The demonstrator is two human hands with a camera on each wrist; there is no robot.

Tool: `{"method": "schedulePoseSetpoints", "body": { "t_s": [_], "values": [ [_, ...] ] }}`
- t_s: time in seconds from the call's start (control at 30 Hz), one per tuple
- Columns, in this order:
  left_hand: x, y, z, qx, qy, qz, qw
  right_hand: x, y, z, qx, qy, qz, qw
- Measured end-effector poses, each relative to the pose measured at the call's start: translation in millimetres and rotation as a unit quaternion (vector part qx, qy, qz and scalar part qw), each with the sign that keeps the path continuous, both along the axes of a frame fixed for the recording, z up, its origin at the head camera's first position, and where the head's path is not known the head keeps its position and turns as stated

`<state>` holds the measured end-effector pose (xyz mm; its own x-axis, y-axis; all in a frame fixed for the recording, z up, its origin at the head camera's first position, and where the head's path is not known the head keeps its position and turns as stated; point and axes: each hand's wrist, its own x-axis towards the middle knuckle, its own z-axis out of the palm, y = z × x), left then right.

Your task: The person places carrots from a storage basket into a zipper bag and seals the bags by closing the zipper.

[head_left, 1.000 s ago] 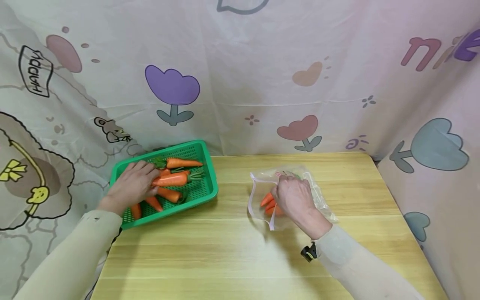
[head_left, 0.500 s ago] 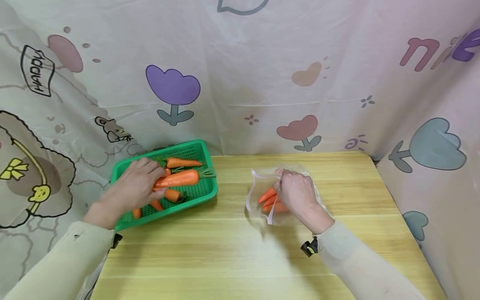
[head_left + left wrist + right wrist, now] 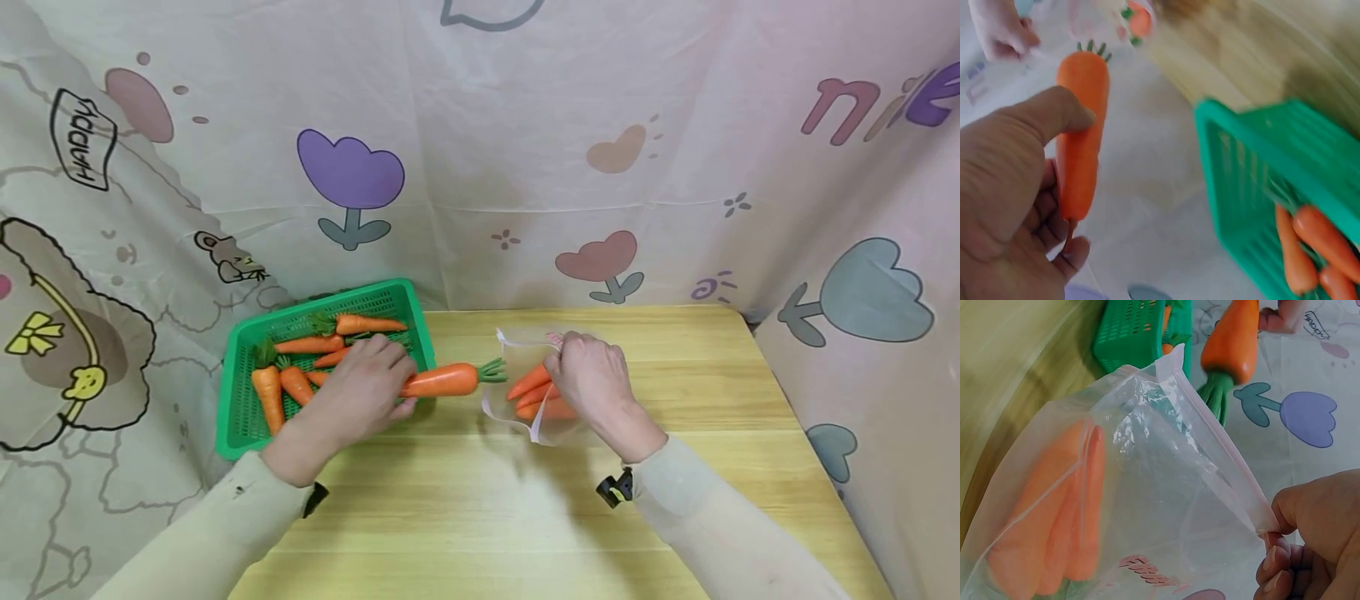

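Note:
My left hand (image 3: 367, 383) grips a large orange carrot (image 3: 450, 381) between thumb and fingers. Its cut green stalks point right, close to the mouth of a clear zip bag (image 3: 1166, 469). In the left wrist view the thumb lies across the carrot's side, with the thin root tip down by the fingers. My right hand (image 3: 592, 375) pinches the upper edge of the bag near its zip strip, and the mouth gapes toward the left. Inside the bag lie several carrots (image 3: 1054, 525), seen through the plastic.
At the left of the wooden table (image 3: 465, 517) stands a green perforated basket (image 3: 232, 408) holding several carrots (image 3: 267, 396) with green tops. A printed cloth (image 3: 480, 167) hangs behind the table and along both sides.
My left hand has lifted the large carrot out of the basket and carried it right, to the bag's mouth. My right hand keeps its pinch, with the bag's mouth shifted slightly left.

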<state>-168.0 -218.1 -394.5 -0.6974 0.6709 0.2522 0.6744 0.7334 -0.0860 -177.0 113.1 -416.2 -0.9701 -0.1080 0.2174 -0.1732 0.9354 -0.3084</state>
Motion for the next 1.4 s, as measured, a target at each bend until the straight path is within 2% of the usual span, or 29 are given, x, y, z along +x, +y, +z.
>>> {"method": "schedulePoseSetpoints", "body": {
  "t_s": [0.23,0.43,0.6,0.83,1.07,1.2,1.27,1.4],
  "values": [
    [-0.2,45,-15.0,0.003,0.039,-0.012,0.9992,0.8,-7,1.3,-0.008,0.002,0.002,1.0],
    [-2.3,75,-30.9,0.009,0.042,0.019,0.9989,4.9,-14,5.4,-0.007,-0.012,0.01,1.0],
    [-9.5,90,-44.2,0.014,0.045,0.046,0.9978,9.6,-18,12.1,-0.02,-0.031,0.025,0.999],
    [-18.5,98,-62.6,0.006,0.072,0.06,0.9956,16.8,-24,22.5,-0.042,-0.047,0.042,0.997],
    [-21.9,104,-65.3,0.011,0.089,0.076,0.993,20.9,-25,29.0,-0.061,-0.046,0.053,0.996],
    [-22.9,106,-63.6,0.006,0.077,0.085,0.9934,19.3,-22,33.1,-0.075,-0.052,0.045,0.995],
    [-22.3,105,-62.7,0.015,0.062,0.078,0.9949,16.5,-20,34.7,-0.08,-0.048,0.035,0.995],
    [-18.8,100,-61.6,0.078,0.028,0.047,0.9954,10.3,-14,37.6,-0.083,-0.047,0.015,0.995]
  ]
}}
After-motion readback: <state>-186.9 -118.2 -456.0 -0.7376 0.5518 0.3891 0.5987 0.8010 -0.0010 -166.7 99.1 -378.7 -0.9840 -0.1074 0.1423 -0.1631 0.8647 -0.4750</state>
